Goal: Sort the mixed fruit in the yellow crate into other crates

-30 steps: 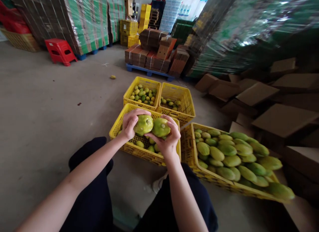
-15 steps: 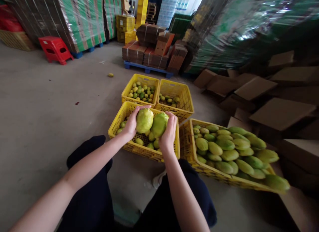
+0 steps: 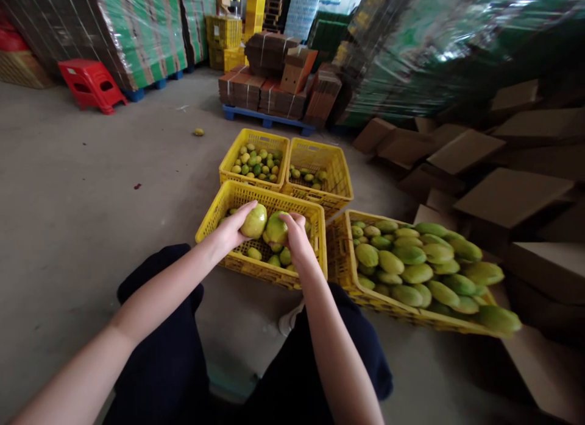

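Observation:
My left hand (image 3: 234,228) is closed around a yellow-green papaya (image 3: 254,221), its fingers along the far side. A second, greener papaya (image 3: 276,229) is gripped in my right hand (image 3: 296,232), thumb on top. Both fruits are over the near yellow crate (image 3: 214,225), low at its opening and almost touching each other. Several more papayas (image 3: 274,260) lie on the bottom of that crate, partly hidden by my hands. To the right, another yellow crate (image 3: 365,294) is heaped with larger, longer papayas (image 3: 415,273).
Two yellow crates behind, left (image 3: 225,169) and right (image 3: 340,175), hold small fruits. Loose cardboard boxes (image 3: 512,196) crowd the right side. Flattened cartons (image 3: 242,90) sit on a blue pallet (image 3: 256,115). A red stool (image 3: 91,84) and a single fruit (image 3: 198,132) are on the floor.
Both hands have lowered with the papayas into the near crate's opening, and the fruits have turned in my grip. The whole view has shifted slightly.

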`<state>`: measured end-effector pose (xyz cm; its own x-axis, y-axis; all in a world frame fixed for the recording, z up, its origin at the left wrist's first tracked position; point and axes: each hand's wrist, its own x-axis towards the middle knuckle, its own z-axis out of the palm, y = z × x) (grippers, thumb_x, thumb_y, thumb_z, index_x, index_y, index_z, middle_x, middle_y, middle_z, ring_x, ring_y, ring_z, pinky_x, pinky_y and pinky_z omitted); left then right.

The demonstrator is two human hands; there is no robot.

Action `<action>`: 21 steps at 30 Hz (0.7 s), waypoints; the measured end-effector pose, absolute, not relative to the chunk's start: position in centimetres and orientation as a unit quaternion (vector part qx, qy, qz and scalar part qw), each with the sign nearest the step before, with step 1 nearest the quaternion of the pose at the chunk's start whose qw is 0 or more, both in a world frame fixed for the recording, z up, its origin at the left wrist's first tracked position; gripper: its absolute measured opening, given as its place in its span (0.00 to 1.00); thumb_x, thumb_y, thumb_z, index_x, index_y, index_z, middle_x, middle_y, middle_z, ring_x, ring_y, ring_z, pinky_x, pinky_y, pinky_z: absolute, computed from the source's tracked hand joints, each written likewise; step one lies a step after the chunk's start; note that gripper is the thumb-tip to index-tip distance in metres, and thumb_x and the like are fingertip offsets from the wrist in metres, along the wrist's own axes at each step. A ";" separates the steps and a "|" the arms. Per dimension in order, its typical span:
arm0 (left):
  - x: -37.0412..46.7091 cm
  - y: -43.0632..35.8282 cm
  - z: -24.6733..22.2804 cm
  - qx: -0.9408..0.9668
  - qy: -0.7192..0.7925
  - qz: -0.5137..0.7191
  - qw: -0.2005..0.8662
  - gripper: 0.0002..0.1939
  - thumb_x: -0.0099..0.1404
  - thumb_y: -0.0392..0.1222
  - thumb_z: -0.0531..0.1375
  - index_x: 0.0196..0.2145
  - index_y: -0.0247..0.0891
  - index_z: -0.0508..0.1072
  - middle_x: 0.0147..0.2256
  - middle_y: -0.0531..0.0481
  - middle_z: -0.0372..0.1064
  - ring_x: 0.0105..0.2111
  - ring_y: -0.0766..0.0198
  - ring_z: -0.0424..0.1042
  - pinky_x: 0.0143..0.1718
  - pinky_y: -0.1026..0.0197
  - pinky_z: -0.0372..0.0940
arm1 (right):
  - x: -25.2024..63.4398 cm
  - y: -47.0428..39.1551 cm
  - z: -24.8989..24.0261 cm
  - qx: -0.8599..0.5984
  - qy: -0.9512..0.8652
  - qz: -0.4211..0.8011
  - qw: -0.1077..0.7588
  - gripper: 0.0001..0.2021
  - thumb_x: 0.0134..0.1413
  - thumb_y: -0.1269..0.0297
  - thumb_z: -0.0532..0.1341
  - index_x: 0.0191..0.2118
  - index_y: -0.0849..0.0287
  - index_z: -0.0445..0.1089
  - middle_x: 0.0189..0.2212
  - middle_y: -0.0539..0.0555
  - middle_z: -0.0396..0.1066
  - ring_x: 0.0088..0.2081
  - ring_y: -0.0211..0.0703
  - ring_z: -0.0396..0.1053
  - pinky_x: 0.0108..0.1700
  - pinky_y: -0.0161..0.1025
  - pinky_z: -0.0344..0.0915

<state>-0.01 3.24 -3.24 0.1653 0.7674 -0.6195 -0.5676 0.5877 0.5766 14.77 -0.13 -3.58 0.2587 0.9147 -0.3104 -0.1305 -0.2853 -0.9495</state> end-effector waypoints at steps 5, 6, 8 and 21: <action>-0.3 3.9 -3.8 0.068 0.467 0.454 0.756 0.08 0.65 0.43 0.65 0.43 0.45 0.78 0.34 0.48 0.79 0.38 0.54 0.80 0.39 0.53 0.76 | 14.5 0.2 -3.5 -0.603 -0.271 0.584 0.472 0.21 0.51 0.50 0.67 0.42 0.51 0.57 0.28 0.47 0.69 0.21 0.40 0.71 0.13 0.34 0.63; -0.4 4.0 -4.0 0.066 0.465 0.458 0.755 0.07 0.66 0.42 0.64 0.42 0.45 0.78 0.34 0.49 0.79 0.39 0.54 0.80 0.39 0.53 0.76 | 14.4 0.2 -3.5 -0.602 -0.265 0.581 0.479 0.20 0.51 0.51 0.67 0.42 0.51 0.57 0.28 0.46 0.68 0.21 0.40 0.70 0.12 0.34 0.63; -0.5 4.2 -4.2 0.071 0.455 0.464 0.756 0.07 0.65 0.43 0.63 0.41 0.44 0.79 0.32 0.49 0.79 0.38 0.53 0.80 0.39 0.53 0.76 | 14.3 0.1 -3.5 -0.604 -0.265 0.563 0.498 0.20 0.50 0.54 0.68 0.40 0.50 0.56 0.26 0.44 0.67 0.21 0.39 0.70 0.13 0.33 0.63; -0.9 3.6 -0.6 0.211 0.244 0.560 0.763 0.17 0.69 0.48 0.54 0.45 0.40 0.78 0.39 0.45 0.82 0.43 0.52 0.81 0.43 0.52 0.76 | 13.6 -0.9 -0.9 -0.360 -0.383 0.609 0.594 0.26 0.52 0.45 0.61 0.53 0.52 0.66 0.54 0.57 0.76 0.54 0.54 0.75 0.52 0.51 0.74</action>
